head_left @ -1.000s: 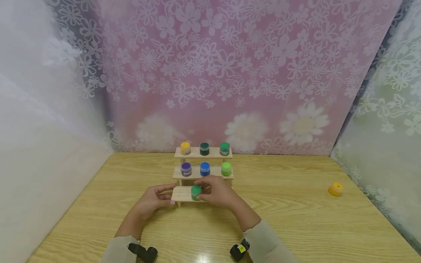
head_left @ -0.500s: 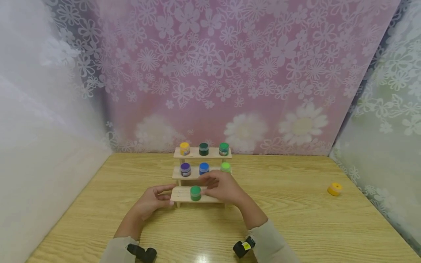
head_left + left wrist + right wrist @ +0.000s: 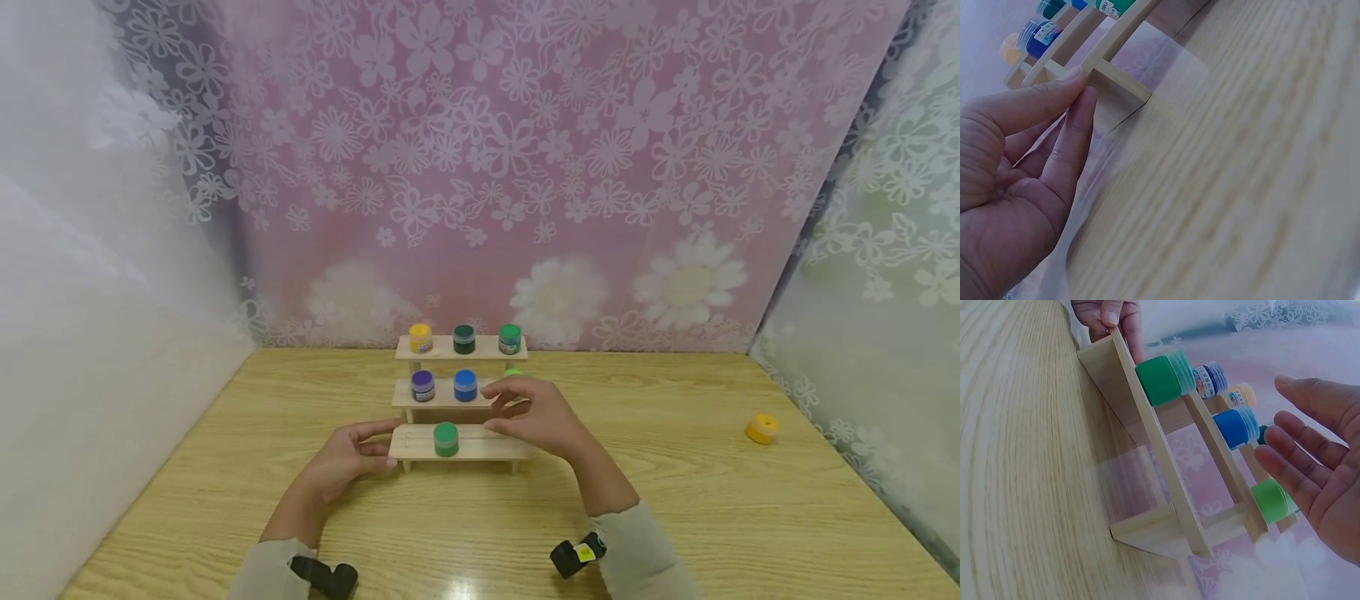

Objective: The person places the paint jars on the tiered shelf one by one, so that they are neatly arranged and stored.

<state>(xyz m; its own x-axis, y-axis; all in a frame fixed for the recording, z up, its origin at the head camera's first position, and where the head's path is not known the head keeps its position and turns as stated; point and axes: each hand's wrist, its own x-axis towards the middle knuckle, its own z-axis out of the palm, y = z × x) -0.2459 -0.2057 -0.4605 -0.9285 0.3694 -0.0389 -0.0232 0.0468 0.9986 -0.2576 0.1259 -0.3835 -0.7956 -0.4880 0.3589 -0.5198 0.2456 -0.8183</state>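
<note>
A three-tier wooden display stand stands on the table. My left hand pinches the left end of its lowest shelf, thumb and fingertips together at the corner in the left wrist view. One green paint jar sits upright near the middle of that shelf. My right hand hovers over the shelf's right part, holding nothing, fingers spread and relaxed. It partly hides the light green jar on the middle shelf. Beside that one are a blue jar and a purple jar.
On the top shelf stand a yellow jar, a dark green jar and another green jar. A separate yellow jar lies on the wooden table far to the right. A flowered curtain hangs behind.
My right hand has let go of the green paint jar on the lowest shelf and moved right and slightly back. My left hand stays at the stand's left end.
</note>
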